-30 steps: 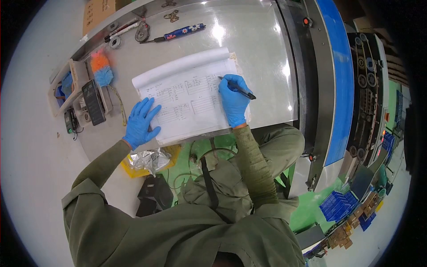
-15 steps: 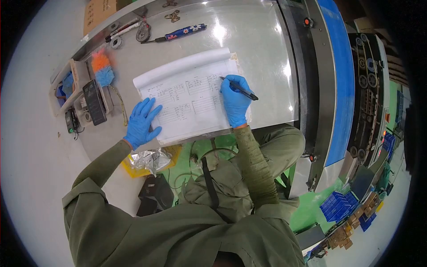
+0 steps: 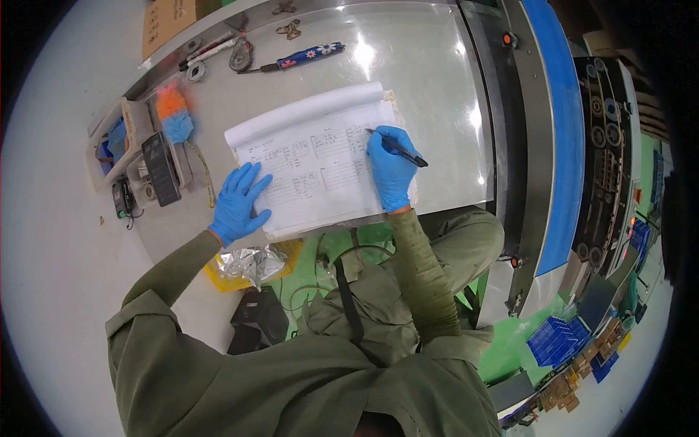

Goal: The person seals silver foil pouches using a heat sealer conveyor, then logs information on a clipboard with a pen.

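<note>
A stack of printed forms (image 3: pixel 320 197) with handwriting in its tables lies on the metal table (image 3: pixel 429 87); its top pages are rolled back along the far edge. In my right hand (image 3: pixel 393 167), gloved in blue, is a black pen (image 3: pixel 404 151), its tip at the upper right table of the page. My left hand (image 3: pixel 239 204), in a matching glove, rests with fingers spread on the left edge of the paper.
Beyond the paper lie a screwdriver with a flowered handle (image 3: pixel 311 54) and a tape roll (image 3: pixel 196 71). To the left are a phone (image 3: pixel 161 169), an orange and blue duster (image 3: pixel 175 115) and a bin (image 3: pixel 135 135). A blue conveyor belt (image 3: pixel 557 138) runs along the right.
The whole view has shifted slightly, moving the scene a little to the right. The pen remains at the upper right of the page, and my left hand stays on the paper.
</note>
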